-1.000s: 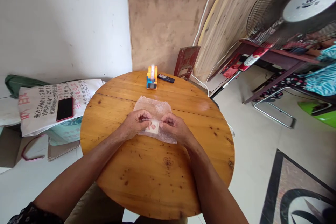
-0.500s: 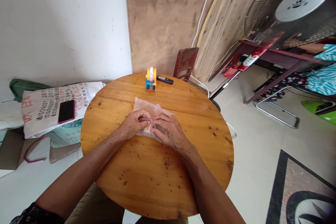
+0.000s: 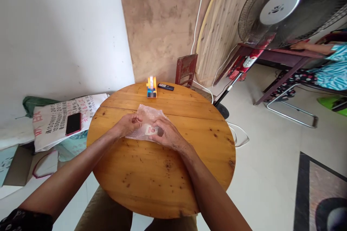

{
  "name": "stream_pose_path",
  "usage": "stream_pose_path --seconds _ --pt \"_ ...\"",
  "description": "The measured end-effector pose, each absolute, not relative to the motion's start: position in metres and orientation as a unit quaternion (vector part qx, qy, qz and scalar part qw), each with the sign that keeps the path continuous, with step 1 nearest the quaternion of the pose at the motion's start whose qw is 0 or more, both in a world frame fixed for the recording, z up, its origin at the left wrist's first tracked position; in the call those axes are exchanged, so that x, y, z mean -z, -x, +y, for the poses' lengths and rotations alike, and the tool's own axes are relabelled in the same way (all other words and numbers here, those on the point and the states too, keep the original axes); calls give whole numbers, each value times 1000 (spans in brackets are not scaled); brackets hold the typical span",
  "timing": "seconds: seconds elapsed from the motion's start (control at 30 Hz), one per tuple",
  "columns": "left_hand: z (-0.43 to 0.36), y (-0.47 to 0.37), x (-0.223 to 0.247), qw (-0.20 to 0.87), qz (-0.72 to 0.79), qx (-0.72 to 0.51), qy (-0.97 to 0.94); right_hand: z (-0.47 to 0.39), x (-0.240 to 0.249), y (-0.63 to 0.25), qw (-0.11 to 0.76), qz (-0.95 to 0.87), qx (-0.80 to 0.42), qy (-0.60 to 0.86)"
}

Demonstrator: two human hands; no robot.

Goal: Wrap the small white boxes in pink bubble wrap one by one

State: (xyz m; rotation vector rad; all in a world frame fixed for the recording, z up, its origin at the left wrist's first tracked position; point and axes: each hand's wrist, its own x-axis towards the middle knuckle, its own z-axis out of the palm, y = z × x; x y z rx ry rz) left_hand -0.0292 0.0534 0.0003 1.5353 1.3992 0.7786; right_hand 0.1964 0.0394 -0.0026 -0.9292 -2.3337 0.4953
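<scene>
A sheet of clear bubble wrap (image 3: 148,113) lies on the round wooden table (image 3: 151,173). On it rests a small item with a white and red label (image 3: 150,130), partly covered by my right hand. My left hand (image 3: 129,124) is at the left part of the wrap, its fingers curled with the tips close together; what they grip, if anything, is too small to name. My right hand (image 3: 167,133) arches over the right side of the labelled item, thumb and fingers apart.
An orange and blue tape dispenser (image 3: 151,88) and a dark remote-like device (image 3: 166,87) stand near the table's far edge. A phone (image 3: 73,123) lies on white sacks at left. A standing fan (image 3: 280,6) and a seated person (image 3: 332,68) are at right.
My hands have moved apart, uncovering the labelled item between them. My right hand's fingers have spread. The whole view has shifted slightly.
</scene>
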Motion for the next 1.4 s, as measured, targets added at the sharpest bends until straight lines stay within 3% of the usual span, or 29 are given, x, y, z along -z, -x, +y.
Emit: stream_pose_path --seconds 0.27,0.43,0.6,1.13,1.4 --pt "33 41 -7 351 645 -302 -607 37 5 -195 272 -875 -173 360" --pt "13 43 -20 466 694 -236 -495 36 2 -193 246 -882 -126 381" --pt "12 31 -21 528 682 -259 -435 34 -3 -190 210 -884 -104 404" --pt "33 2 -11 496 702 -277 -429 25 -17 -190 144 -910 -49 386" --pt "26 -14 -15 470 658 -347 -474 26 -14 -187 171 -910 -66 371"
